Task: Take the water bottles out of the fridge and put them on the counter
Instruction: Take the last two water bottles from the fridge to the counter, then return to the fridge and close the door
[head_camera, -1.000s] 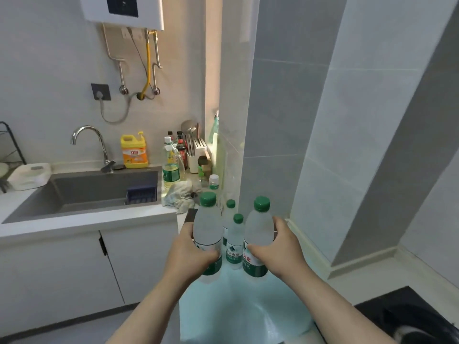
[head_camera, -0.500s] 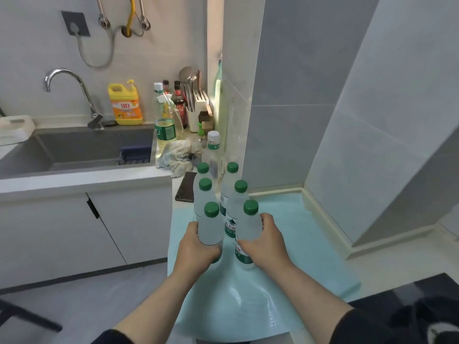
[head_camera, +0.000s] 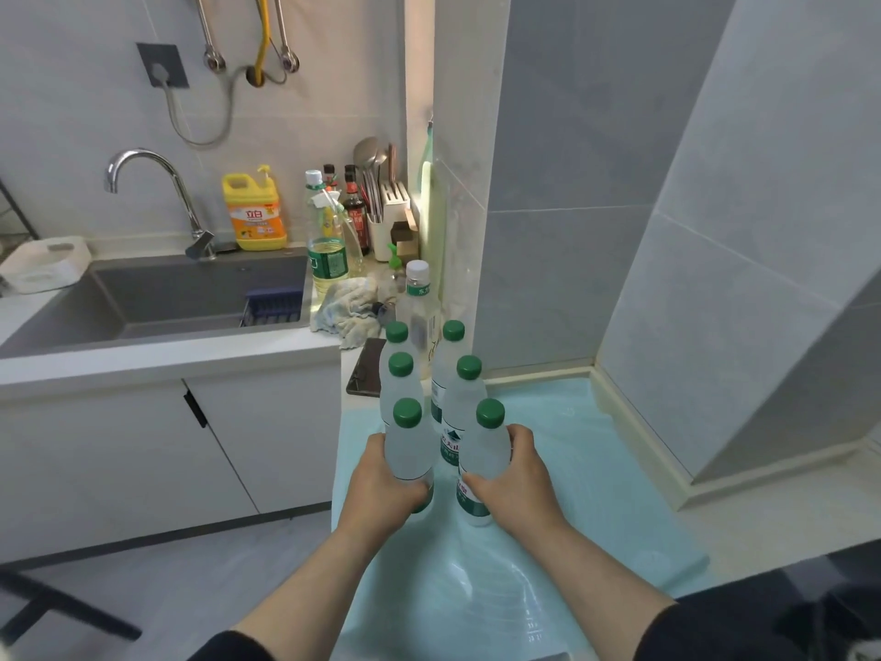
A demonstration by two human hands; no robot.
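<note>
Six water bottles with green caps stand in two rows on the light blue mat [head_camera: 596, 469] that covers the counter [head_camera: 743, 522]. The left hand [head_camera: 381, 484] has its grip wrapped tight around the front left bottle [head_camera: 409, 450]. The right hand [head_camera: 517, 479] has its grip wrapped tight around the front right bottle [head_camera: 482, 462]. Both bottles stand up straight, and their bottoms are hidden by the fingers, so I cannot tell if they touch the mat. The four other bottles [head_camera: 460, 388] stand close behind them. All six look full of clear water.

Behind the rows is a bottle with a white cap [head_camera: 419, 298] — most of it is hidden. A dark phone [head_camera: 364, 369] lies flat just left of the bottles, partly behind them. A crumpled cloth [head_camera: 345, 310] sits near the sink [head_camera: 157, 302]. A blue thing in the sink is hard to make out.

By the tap [head_camera: 157, 198] stands a yellow soap jug [head_camera: 255, 209]. Next to it are an oil bottle [head_camera: 326, 240], dark sauce bottles [head_camera: 355, 207] and a white holder with knives and spoons [head_camera: 388, 212] — all well away from the hands.
</note>
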